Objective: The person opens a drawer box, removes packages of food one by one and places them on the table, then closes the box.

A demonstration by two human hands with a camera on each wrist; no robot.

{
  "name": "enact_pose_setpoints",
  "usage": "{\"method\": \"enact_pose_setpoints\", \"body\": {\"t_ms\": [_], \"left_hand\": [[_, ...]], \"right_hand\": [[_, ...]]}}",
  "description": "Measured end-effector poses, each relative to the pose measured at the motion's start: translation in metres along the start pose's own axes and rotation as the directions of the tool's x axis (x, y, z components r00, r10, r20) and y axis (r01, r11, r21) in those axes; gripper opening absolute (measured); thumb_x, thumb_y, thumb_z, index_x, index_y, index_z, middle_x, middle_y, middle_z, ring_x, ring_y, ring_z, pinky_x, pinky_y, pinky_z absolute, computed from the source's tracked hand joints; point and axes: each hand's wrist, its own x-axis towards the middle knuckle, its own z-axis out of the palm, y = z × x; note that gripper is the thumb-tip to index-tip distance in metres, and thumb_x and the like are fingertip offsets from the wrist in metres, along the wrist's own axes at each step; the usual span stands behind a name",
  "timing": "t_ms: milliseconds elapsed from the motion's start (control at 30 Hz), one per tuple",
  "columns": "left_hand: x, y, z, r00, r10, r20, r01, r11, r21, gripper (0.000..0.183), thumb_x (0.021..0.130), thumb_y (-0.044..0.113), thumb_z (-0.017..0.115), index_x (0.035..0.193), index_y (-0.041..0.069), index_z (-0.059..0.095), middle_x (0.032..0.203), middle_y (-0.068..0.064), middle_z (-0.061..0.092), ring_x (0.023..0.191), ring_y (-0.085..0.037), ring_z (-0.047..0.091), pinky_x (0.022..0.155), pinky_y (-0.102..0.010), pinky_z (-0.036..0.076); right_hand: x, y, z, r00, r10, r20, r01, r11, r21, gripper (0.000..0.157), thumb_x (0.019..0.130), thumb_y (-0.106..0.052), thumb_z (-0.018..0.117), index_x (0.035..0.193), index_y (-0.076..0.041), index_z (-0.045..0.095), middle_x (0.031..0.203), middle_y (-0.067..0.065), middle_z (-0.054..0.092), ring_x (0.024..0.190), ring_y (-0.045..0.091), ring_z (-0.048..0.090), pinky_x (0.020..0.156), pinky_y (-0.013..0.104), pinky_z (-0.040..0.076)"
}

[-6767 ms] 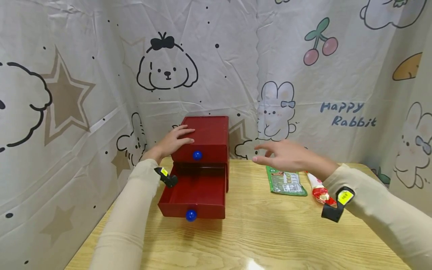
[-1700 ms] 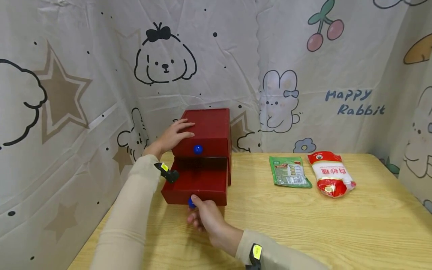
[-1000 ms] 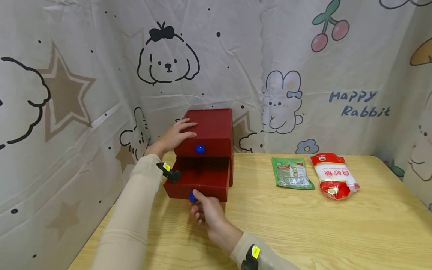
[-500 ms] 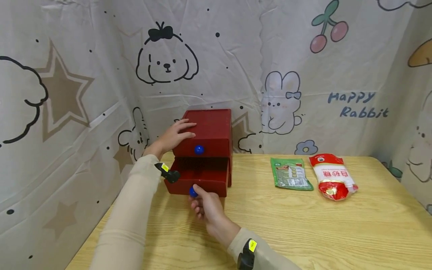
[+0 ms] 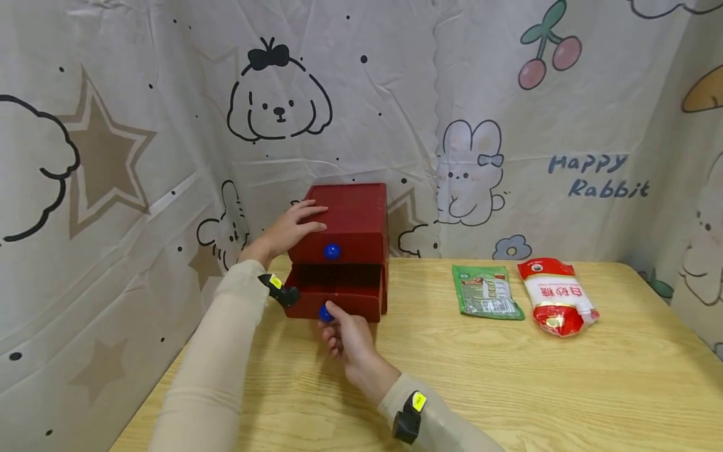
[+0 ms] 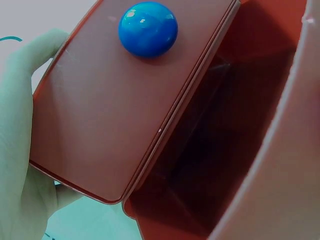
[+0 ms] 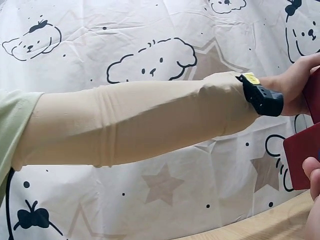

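A small red drawer cabinet (image 5: 353,208) stands at the table's back left. My left hand (image 5: 287,229) rests on its upper left edge, fingers laid over the top. In the left wrist view, the hand (image 6: 15,115) spans that corner beside the upper drawer's blue knob (image 6: 148,29). The lower drawer (image 5: 361,306) is partly pulled out; the part of its inside that shows is bare and dark. My right hand (image 5: 353,342) holds the lower drawer's blue knob (image 5: 324,313), thumb against it and fingers curled below. The right wrist view shows only some fingertips (image 7: 312,170) near the drawer front.
A green packet (image 5: 488,292) and a red and white bag of sugar (image 5: 556,295) lie on the wooden table (image 5: 508,376), right of the cabinet. A curtain with cartoon prints (image 5: 361,125) hangs close behind and along the left.
My right hand came from the air right of the cabinet down to the lower knob. The lower drawer has slid part of the way inward. My left hand stays on the cabinet.
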Motion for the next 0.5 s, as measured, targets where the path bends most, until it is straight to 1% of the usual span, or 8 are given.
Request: {"method": "enact_pose_setpoints", "body": {"t_ms": [133,233,333,500], "left_hand": [[0.000,0.001,-0.001,1.000,0.005,0.000,-0.005,1.000,0.006,0.059,0.102,0.039,0.060,0.155,0.013,0.050,0.170,-0.007,0.020,0.155,-0.034,0.013,0.120,-0.062,0.015],[0.000,0.003,-0.001,1.000,0.001,0.005,-0.001,1.000,0.006,0.060,0.102,0.039,0.060,0.155,0.013,0.050,0.170,-0.007,0.020,0.155,-0.034,0.012,0.120,-0.063,0.015],[-0.001,0.003,0.000,1.000,-0.004,0.007,0.004,1.000,-0.001,0.060,0.102,0.040,0.060,0.155,0.014,0.050,0.170,-0.007,0.020,0.155,-0.034,0.012,0.120,-0.063,0.015],[-0.002,0.002,0.000,1.000,-0.007,0.006,0.007,1.000,-0.005,0.060,0.103,0.040,0.059,0.155,0.014,0.050,0.170,-0.007,0.019,0.155,-0.034,0.012,0.120,-0.063,0.014]], "right_hand": [[0.006,-0.001,-0.001,1.000,-0.003,-0.004,0.003,1.000,0.010,0.049,0.099,-0.047,0.066,0.088,0.000,0.070,0.062,-0.003,0.055,0.052,0.006,0.043,0.049,0.020,0.034],[0.011,-0.001,-0.002,1.000,-0.004,-0.013,0.004,1.000,0.018,0.050,0.099,-0.047,0.066,0.090,0.002,0.070,0.062,-0.003,0.056,0.052,0.006,0.042,0.049,0.021,0.033],[0.016,-0.001,-0.003,1.000,-0.003,-0.017,0.003,0.999,0.032,0.050,0.099,-0.046,0.066,0.091,0.003,0.070,0.062,-0.003,0.055,0.053,0.007,0.042,0.049,0.021,0.033],[0.021,-0.002,-0.005,1.000,-0.004,-0.014,0.005,0.999,0.033,0.048,0.099,-0.047,0.065,0.087,-0.001,0.070,0.063,-0.004,0.055,0.053,0.006,0.041,0.049,0.021,0.032]]}}
